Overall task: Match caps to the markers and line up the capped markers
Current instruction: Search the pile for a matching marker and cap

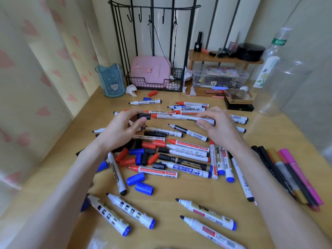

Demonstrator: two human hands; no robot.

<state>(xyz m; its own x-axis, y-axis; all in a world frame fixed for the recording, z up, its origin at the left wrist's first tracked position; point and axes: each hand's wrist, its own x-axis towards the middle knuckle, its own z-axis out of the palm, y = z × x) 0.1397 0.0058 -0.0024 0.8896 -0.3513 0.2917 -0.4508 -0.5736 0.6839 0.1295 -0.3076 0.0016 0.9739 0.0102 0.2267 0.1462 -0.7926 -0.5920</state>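
Note:
My left hand (122,128) pinches a black cap (144,116) between thumb and fingers above the pile. My right hand (218,126) grips a white marker (186,118) by its rear end, its tip pointing left toward the cap, a small gap between them. Below both hands lie several uncapped whiteboard markers (186,145) with red, blue and black tips. Loose red, blue and black caps (138,156) are heaped at centre left. Two blue caps (140,183) lie apart nearer me. At the right edge several capped pens (291,175) lie side by side.
A wooden table (179,191) holds everything. At the back stand a blue cup (111,80), a black wire rack with a pink box (150,71), a small shelf with cosmetics (224,58) and a clear bottle (280,76). Curtains hang at the left.

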